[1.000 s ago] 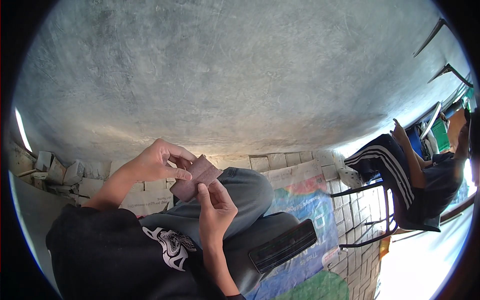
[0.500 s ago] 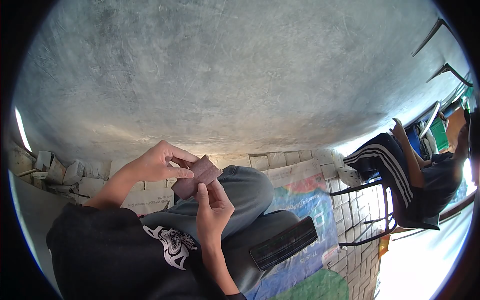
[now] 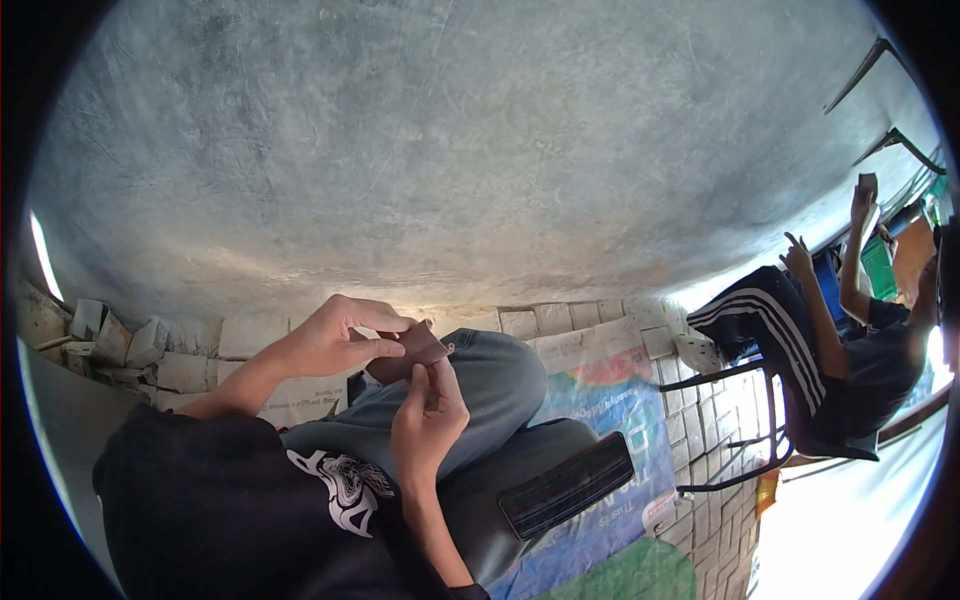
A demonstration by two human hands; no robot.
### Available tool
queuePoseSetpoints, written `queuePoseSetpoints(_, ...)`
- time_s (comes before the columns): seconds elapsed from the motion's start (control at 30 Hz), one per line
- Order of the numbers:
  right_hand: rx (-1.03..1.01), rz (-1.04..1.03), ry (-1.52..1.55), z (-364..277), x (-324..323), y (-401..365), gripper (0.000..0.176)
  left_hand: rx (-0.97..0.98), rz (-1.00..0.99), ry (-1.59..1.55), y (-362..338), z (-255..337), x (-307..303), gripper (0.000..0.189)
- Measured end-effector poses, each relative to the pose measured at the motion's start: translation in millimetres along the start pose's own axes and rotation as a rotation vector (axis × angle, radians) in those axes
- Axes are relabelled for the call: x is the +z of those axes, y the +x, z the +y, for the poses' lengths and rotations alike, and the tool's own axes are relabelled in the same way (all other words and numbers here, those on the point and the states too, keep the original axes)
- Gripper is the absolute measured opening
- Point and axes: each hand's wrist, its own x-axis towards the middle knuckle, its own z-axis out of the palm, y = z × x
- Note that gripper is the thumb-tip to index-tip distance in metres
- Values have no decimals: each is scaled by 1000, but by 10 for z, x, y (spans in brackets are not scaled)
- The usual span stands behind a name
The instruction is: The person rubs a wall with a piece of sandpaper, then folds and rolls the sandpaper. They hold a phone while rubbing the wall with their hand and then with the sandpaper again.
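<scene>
Between my two hands is a small brown sheet (image 3: pixel 420 350), matte like sandpaper, bent over with paler curled edges at its right end. My left hand (image 3: pixel 362 335) pinches it from the left, thumb below and fingers above. From beneath, my right hand (image 3: pixel 430 420) grips its lower right edge between thumb and fingers. Whether something lies inside the fold is hidden. The sheet is held just above my jeans-covered leg (image 3: pixel 500 375). A flat black rectangular thing (image 3: pixel 567 487) with a glossy face rests by my other leg.
A grey plastered wall (image 3: pixel 480 150) rises close in front. Pale broken blocks (image 3: pixel 148 343) lie at left. A printed banner (image 3: pixel 610 400) covers part of the paved floor (image 3: pixel 705 420). On the right a person (image 3: pixel 860 370) sits on a black-framed chair (image 3: pixel 775 420), one hand raised.
The brown sheet has tilted and is folded over more, its curled edges now showing. My left hand has shifted slightly right. The other person has raised a hand with a small dark thing.
</scene>
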Motion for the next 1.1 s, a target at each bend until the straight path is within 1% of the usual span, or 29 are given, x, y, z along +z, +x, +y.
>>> queuePoseSetpoints(0.07,-32,6,16,-14,-19,3,22,31,2,-2,7,-41,-1,31)
queuePoseSetpoints(0.13,65,1,162,-83,-31,0,17,64,7,0,13,-82,-28,31)
queuePoseSetpoints(0.17,66,0,162,-62,-39,5,17,70,-6,-14,11,-99,-50,31)
queuePoseSetpoints(0.23,79,-75,303,2,-61,20,12,75,-20,-27,15,-93,-77,32)
queuePoseSetpoints(0.3,82,-103,320,12,-77,37,12,-25,-36,-82,11,-54,-97,32)
queuePoseSetpoints(0.33,87,-130,337,12,-89,39,12,-27,-37,-83,6,-55,-92,32)
queuePoseSetpoints(0.4,90,-133,317,8,-107,50,13,-52,-58,-112,2,-65,-81,32)
queuePoseSetpoints(0.47,98,-136,296,14,-122,53,13,-37,-55,-107,-2,-81,-66,31)
queuePoseSetpoints(0.53,79,-142,279,31,-128,62,19,-24,-55,-101,-3,-94,-48,31)
queuePoseSetpoints(0.57,82,-142,279,14,-123,56,19,-21,-67,-98,-2,-103,-36,30)
queuePoseSetpoints(0.63,82,-85,278,-39,-110,58,21,-12,-75,-97,0,-138,-1,29)
queuePoseSetpoints(0.7,58,-76,276,28,-113,55,21,106,-45,-61,-4,-188,51,26)
queuePoseSetpoints(0.77,41,-67,281,64,-110,66,22,118,-54,-36,7,-177,41,25)
queuePoseSetpoints(0.83,51,-93,276,75,-104,55,17,113,-69,-8,-5,-150,15,24)
queuePoseSetpoints(0.9,73,-100,298,63,-90,44,17,56,-158,31,-23,-90,-12,23)
queuePoseSetpoints(0.93,80,-108,317,64,-78,29,17,43,-166,36,-42,-88,-13,23)
queuePoseSetpoints(1.03,110,-67,316,84,-48,13,17,112,-160,85,-20,-76,34,24)
queuePoseSetpoints(1.1,105,-63,356,67,-34,23,17,122,-77,28,-38,-32,110,23)
